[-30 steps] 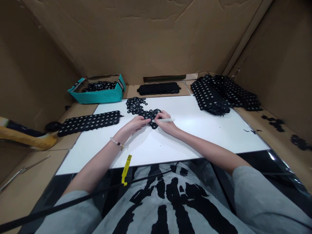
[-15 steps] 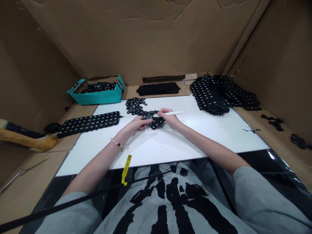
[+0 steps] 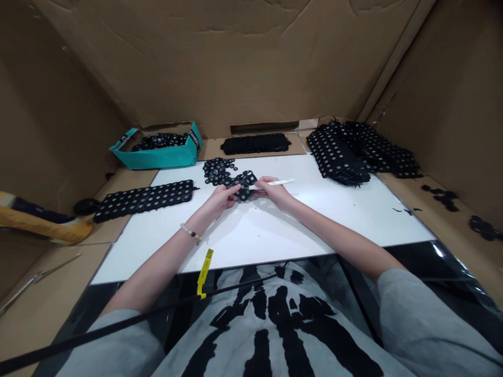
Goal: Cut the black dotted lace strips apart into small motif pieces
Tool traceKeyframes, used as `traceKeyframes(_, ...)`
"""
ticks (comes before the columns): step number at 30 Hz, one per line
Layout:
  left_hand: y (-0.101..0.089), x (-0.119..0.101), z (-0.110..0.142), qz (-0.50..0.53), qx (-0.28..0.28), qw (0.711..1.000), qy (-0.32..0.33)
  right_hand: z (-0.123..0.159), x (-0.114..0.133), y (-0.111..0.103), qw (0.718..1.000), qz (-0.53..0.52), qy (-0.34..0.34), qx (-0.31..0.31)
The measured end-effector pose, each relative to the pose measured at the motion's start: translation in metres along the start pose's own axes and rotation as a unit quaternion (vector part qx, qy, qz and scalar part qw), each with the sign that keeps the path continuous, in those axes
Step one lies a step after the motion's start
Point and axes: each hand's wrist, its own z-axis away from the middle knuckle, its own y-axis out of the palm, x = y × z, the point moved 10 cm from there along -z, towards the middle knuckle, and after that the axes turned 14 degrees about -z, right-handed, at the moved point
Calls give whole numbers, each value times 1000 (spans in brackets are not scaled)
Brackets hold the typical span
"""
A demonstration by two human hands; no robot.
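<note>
Between my hands, above the white board (image 3: pixel 251 230), is a small piece of black fabric with pale dots (image 3: pixel 245 184). My left hand (image 3: pixel 223 199) pinches its left side between thumb and fingers. In my right hand (image 3: pixel 272 189) is a slim white pen-like tool (image 3: pixel 283 182), its tip pointing left at the fabric. Some right fingers seem to touch the fabric's right edge; the tool's tip is too small to make out. Just beyond lies a loose heap of black dotted pieces (image 3: pixel 217 170).
A teal box (image 3: pixel 161 158) with dotted pieces stands back left. Dotted strips (image 3: pixel 145 199) lie at left, a dark bundle (image 3: pixel 255 143) at the back, dotted stacks (image 3: pixel 338 154) at right. Scissors (image 3: pixel 37 277) lie far left. Cardboard walls (image 3: pixel 251 63) enclose the table.
The fabric piece between my hands has been turned or folded over and now shows more of its dotted face. My hands have stayed nearly in place.
</note>
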Motion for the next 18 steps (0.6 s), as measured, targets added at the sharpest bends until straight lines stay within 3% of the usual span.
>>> traceKeyframes(3, -3, 0, 1, -7, -9, 1000, -3, 2, 6, 2, 1000, 14, -24, 1)
traceKeyframes(10, 2, 4, -4, -58, 37, 997, 22, 1, 12, 2, 995, 79, -62, 5)
traceKeyframes(18, -5, -9, 3, -175, -29, 982, 65, 1, 13, 2, 977, 183, -108, 19)
